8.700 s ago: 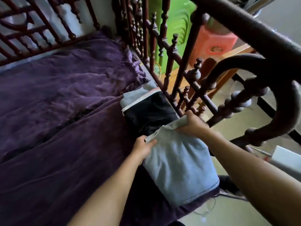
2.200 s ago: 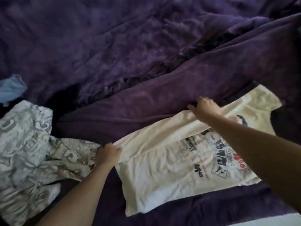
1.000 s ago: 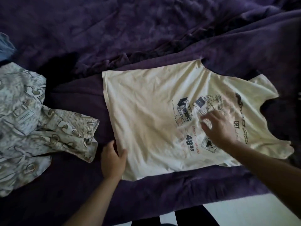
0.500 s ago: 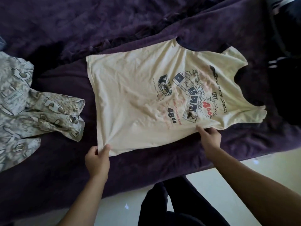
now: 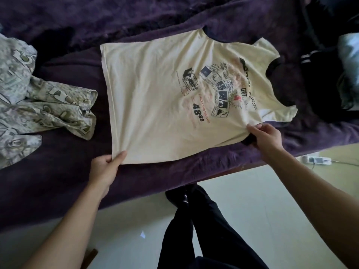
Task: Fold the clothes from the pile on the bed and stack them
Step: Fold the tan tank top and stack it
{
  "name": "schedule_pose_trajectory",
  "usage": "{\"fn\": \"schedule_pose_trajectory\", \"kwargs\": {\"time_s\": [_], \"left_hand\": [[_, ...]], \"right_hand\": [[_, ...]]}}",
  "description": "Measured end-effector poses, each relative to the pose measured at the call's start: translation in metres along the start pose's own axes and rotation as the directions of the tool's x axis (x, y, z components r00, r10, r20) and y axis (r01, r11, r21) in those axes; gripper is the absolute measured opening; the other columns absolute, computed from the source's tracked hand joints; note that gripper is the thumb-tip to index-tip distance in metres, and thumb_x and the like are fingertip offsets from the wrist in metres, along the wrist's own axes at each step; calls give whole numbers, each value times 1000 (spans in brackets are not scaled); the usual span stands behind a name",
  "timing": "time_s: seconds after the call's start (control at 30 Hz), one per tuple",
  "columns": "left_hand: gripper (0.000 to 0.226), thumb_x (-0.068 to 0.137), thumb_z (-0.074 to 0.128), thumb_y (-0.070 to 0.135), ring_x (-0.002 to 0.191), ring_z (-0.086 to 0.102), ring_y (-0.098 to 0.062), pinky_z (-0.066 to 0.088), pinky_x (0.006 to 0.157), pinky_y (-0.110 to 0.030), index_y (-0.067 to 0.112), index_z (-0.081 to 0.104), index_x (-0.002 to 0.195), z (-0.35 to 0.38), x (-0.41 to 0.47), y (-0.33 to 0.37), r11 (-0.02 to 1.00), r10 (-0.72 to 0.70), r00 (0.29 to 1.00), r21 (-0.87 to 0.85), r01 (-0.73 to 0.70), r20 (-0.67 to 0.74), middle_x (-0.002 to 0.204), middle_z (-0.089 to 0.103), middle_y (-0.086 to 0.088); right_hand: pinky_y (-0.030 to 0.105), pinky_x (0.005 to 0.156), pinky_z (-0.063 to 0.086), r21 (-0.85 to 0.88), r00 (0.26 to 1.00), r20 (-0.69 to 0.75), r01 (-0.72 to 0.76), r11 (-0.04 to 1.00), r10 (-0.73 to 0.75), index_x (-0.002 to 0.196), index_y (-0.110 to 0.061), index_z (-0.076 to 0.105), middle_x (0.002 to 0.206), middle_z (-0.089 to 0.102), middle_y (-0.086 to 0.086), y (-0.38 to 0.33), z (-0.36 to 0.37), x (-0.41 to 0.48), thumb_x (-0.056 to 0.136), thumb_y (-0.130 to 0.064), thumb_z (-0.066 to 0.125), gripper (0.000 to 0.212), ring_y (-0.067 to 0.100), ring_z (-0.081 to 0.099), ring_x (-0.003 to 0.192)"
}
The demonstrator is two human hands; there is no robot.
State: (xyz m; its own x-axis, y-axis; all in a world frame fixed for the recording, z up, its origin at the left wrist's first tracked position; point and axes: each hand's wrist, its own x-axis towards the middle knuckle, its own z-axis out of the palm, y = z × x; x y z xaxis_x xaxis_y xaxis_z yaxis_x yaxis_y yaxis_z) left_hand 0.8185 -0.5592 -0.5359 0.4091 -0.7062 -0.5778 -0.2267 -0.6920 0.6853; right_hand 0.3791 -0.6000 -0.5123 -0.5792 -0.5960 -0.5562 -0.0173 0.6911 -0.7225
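A cream printed T-shirt (image 5: pixel 155 98) lies spread flat, print side up, on the purple bedspread (image 5: pixel 58 171), its hem to the left and its neck to the right. My left hand (image 5: pixel 105 167) pinches the near hem corner between thumb and fingers. My right hand (image 5: pixel 267 136) grips the near edge below the sleeve, where the cloth bunches and lifts a little. A crumpled grey-green patterned garment (image 5: pixel 38 105) lies at the left.
Dark folded clothes with white stripes (image 5: pixel 326 78) and a pale blue piece (image 5: pixel 349 55) lie at the right. The bed's near edge runs diagonally above a pale floor (image 5: pixel 242 210). My dark-trousered legs (image 5: pixel 194 230) stand there. A white power strip (image 5: pixel 316 159) lies on the floor.
Both hands stay on the shirt's near edge. The right hand has closed tighter on the cloth and raised it slightly. Earlier the shirt was spread open and smoothed.
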Motion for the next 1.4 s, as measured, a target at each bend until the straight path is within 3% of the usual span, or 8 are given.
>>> {"fn": "schedule_pose_trajectory", "kwargs": {"time_s": [0.17, 0.4, 0.53, 0.6, 0.7, 0.93, 1.17, 1.4], "left_hand": [[16, 78, 77, 30, 72, 64, -11, 51, 67, -27, 15, 73, 73, -4, -7, 0, 984, 37, 999, -175, -32, 26, 78, 72, -3], [21, 81, 72, 22, 85, 66, -36, 51, 72, -40, 11, 59, 93, -8, -11, -31, 843, 21, 967, 525, 119, -252, 87, 68, -14], [15, 76, 71, 15, 74, 61, -35, 40, 56, -34, 18, 56, 76, 10, -32, -27, 606, 484, 873, 698, -382, 57, 75, 63, -5], [15, 71, 74, 17, 78, 59, -31, 43, 59, -35, 18, 62, 79, 33, -44, -32, 424, 523, 775, 681, -597, 355, 78, 60, -1], [35, 72, 70, 27, 97, 57, -28, 43, 78, -39, 19, 65, 106, 61, -44, -49, 306, 349, 806, 755, -580, 478, 97, 60, -2], [25, 84, 68, 29, 95, 59, -27, 46, 81, -36, 9, 71, 98, 52, -14, -57, 662, 196, 909, 634, -400, 369, 96, 61, -4], [19, 89, 58, 7, 80, 60, -27, 44, 72, -34, 0, 65, 72, 34, -17, -41, 696, 238, 874, 553, -457, 424, 80, 62, -7], [6, 94, 50, 5, 66, 59, -40, 40, 57, -42, 3, 53, 89, -1, -1, 46, 699, 515, 849, 514, -497, 122, 70, 61, -16]], "right_hand": [[37, 73, 52, -326, 988, -85, 95, 940, -130, 76, -22, 59, 83, 65, 1, 24, -8, -1, 77, -34, 74, 19, 20, 60, 78], [40, 72, 43, -888, 935, 169, 281, 363, -311, 106, -20, 61, 106, 57, 10, 58, -24, -13, 88, -24, 55, 19, 35, 55, 100], [39, 58, 52, -668, 575, 556, 739, 89, -600, 94, -13, 71, 97, 64, 5, 67, -6, -34, 71, -10, 75, 24, 31, 60, 94], [41, 72, 51, -668, 597, 660, 744, 7, -457, 107, -12, 70, 113, 65, 5, 72, 4, -35, 67, -14, 77, 41, 30, 59, 107], [41, 79, 46, -732, 663, 619, 681, -3, -421, 105, -15, 71, 110, 69, 2, 84, 8, -23, 74, -21, 74, 32, 29, 62, 102], [38, 72, 50, -702, 819, 502, 574, 422, -278, 91, -19, 76, 80, 73, 4, 73, -10, 0, 82, -23, 72, 10, 28, 65, 79], [32, 78, 47, -753, 769, 636, 636, 169, -63, 106, -28, 70, 99, 70, -2, 41, -17, 7, 92, -33, 59, 18, 22, 62, 95], [35, 64, 47, -559, 613, 666, 788, 260, -426, 97, -12, 67, 78, 64, 0, -67, 8, 25, 92, -16, 63, 8, 30, 64, 73]]}}
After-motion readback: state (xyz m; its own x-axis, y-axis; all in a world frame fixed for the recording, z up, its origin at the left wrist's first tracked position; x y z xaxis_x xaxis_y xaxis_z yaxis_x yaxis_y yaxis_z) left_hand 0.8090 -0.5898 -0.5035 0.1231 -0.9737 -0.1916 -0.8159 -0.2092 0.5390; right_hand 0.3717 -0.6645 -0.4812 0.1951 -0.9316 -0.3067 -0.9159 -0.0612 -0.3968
